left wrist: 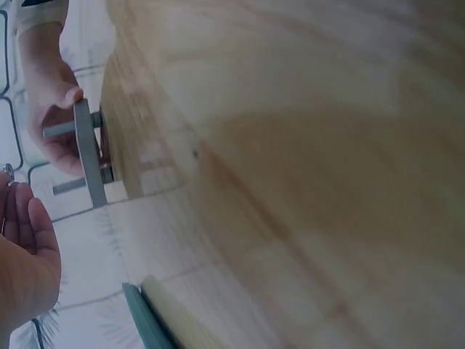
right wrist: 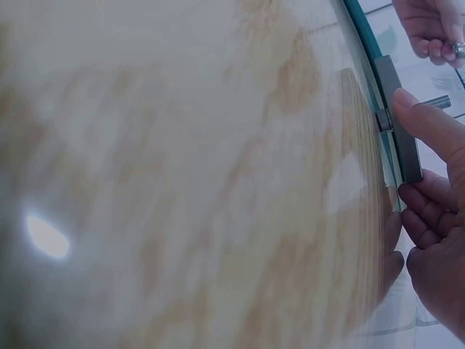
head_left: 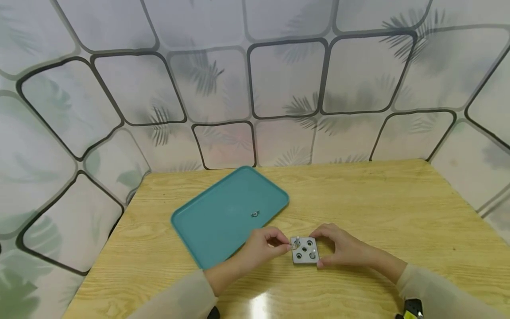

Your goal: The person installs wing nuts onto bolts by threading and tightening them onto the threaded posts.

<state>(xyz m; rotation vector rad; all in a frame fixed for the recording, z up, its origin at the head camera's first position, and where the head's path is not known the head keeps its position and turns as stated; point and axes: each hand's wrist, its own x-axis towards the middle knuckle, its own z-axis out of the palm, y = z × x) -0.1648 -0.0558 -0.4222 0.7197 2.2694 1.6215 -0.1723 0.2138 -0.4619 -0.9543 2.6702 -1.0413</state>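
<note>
A square grey metal plate (head_left: 304, 257) with several holes is in front of me, and two threaded bolts (head_left: 312, 254) stand up through it. My right hand (head_left: 345, 248) grips the plate's right side, thumb at the near corner and fingers at the far one. In the right wrist view the thumb lies on the edge of the plate (right wrist: 398, 120). At the plate's left edge, beside the far-left bolt, my left hand (head_left: 266, 244) pinches a small shiny metal nut (right wrist: 458, 49). Its exact shape is mostly hidden by the fingertips.
A teal tray (head_left: 215, 212) lies slanted on the wooden table (head_left: 378, 199), left of and behind the plate. On it sits one small wing nut (head_left: 255, 213). Patterned curtain-like walls (head_left: 287, 79) rise at the table's back and sides.
</note>
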